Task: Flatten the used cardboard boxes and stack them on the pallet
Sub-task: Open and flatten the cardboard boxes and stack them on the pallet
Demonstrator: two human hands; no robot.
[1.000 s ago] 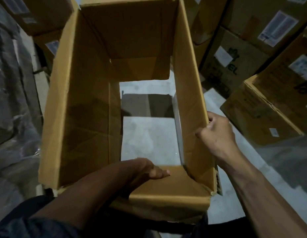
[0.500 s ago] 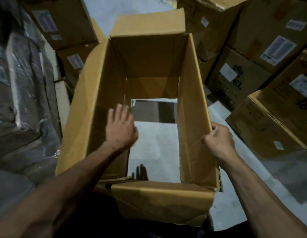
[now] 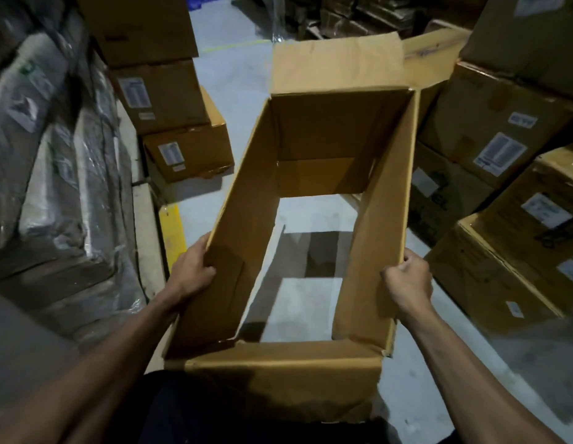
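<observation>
Open-bottomed box btwn hands: left hand & right hand grip its side walls

Brown cardboard box: unflattened, top and bottom open, floor visible through, skewed, held at both side walls.

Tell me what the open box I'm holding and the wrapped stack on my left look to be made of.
The open box: plain brown corrugated cardboard, matte, judging by its creases and torn edges. The wrapped stack: apparently clear glossy plastic film, wrinkled and catching light; what lies under it is unclear.
</observation>
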